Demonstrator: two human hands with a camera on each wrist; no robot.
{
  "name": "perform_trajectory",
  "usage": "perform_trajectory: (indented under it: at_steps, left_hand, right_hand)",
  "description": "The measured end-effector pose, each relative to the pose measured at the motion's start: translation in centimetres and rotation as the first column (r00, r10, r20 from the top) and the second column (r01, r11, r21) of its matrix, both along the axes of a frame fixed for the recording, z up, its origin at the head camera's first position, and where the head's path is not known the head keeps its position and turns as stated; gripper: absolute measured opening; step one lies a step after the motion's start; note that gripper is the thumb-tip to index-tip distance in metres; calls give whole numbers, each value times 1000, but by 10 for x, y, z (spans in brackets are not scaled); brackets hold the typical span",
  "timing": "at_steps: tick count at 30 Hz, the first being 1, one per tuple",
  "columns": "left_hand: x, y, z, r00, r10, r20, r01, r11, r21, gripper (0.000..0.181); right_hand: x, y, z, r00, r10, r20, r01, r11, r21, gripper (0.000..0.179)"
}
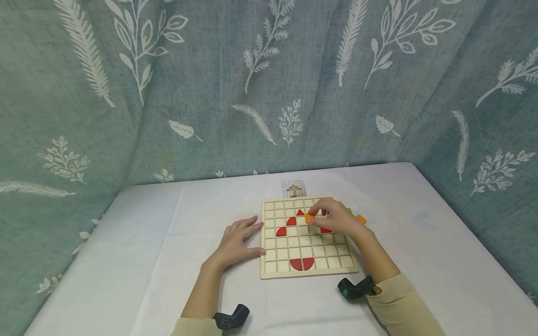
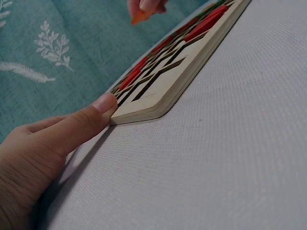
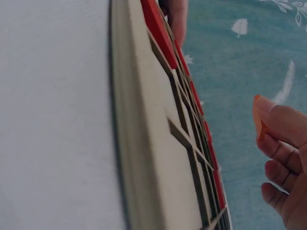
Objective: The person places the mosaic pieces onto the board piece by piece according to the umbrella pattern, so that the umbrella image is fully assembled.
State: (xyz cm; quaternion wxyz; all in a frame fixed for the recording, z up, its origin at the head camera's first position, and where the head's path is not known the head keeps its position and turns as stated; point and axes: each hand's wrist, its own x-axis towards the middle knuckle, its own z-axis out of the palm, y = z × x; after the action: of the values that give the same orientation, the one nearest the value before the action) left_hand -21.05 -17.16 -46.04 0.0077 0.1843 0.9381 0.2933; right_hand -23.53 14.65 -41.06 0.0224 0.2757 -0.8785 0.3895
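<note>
A pale wooden grid board [image 1: 311,274] lies on the white tabletop. My left hand [image 1: 236,242] rests at its left edge, fingers spread; in the left wrist view the thumb [image 2: 103,103] touches the near corner. Above the board, my right hand [image 1: 338,219] pinches an orange piece [image 1: 308,218] between thumb and fingers; the right wrist view shows this orange piece [image 3: 259,120] held clear of the board. Red pieces sit in the cells: a triangle [image 1: 300,213], rounded ones [image 1: 291,221] stepping down left, two [image 1: 296,264] at the bottom, and one [image 1: 325,230] partly hidden beneath my right hand.
Behind the board lies a small gridded card [image 1: 293,188] with a coloured pattern. A green piece [image 1: 350,211] and another orange piece [image 1: 361,219] lie by the board's right side, partly behind my right hand. A leaf-patterned curtain [image 1: 210,93] hangs behind the table.
</note>
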Motion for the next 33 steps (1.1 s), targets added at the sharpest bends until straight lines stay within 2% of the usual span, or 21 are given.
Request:
perform_trajectory:
  at_steps: [5, 9, 15, 18, 25, 33]
  left_hand:
    - [0, 0, 1, 1000, -7, 7, 7, 1000, -8, 81]
    - [-1, -1, 1, 1000, -7, -12, 6, 1000, -18, 81]
    - [-1, -1, 0, 1000, -3, -2, 3, 1000, -15, 81]
    - [0, -1, -1, 1000, -2, 0, 2, 1000, -15, 81]
    - [0, -1, 0, 1000, -7, -6, 7, 1000, -11, 81]
    - [0, -1, -1, 1000, -9, -7, 9, 1000, -18, 82]
  right_hand:
    - [0, -5, -3, 999, 19, -32, -19, 1000, 7, 21]
    - [-1, -9, -6, 999, 25, -37, -24, 999, 27, 22]
    - [0, -13, -14, 1000, -14, 13, 13, 997, 80, 23]
    - [0, -15, -18, 1000, -9, 15, 7, 995, 100, 22]
    - [-3, -17, -27, 993, 36, -109, -20, 990, 141, 21]
    - [-3, -19, -32, 992, 42, -120, -26, 991, 131, 20]
